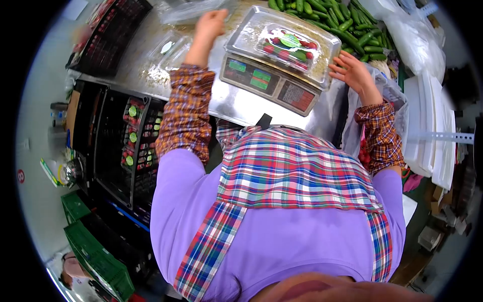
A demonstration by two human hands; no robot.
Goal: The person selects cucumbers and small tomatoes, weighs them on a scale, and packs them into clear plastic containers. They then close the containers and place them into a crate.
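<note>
A clear plastic punnet of red radishes (290,46) with a round green label lies on the metal pan (243,31) of a digital scale (251,75). The display and keypad face me. Beside the pan's right edge, my right hand (349,70) is open with its fingers spread, holding nothing. My left hand (211,24) is raised left of the pan, close to clear plastic packaging (183,12). Its fingers are drawn together and slightly blurred; anything between them is hidden. Further clear plastic lids or trays (168,50) rest on the metal table below that hand.
Cucumbers (347,25) are heaped behind the scale, next to a clear plastic bag (410,35). White foam boxes (427,126) stand at right. On the left, a black crate (108,38) holds red produce, and labelled radish packs (132,136) fill black crates below. Green crates (95,256) sit lower left.
</note>
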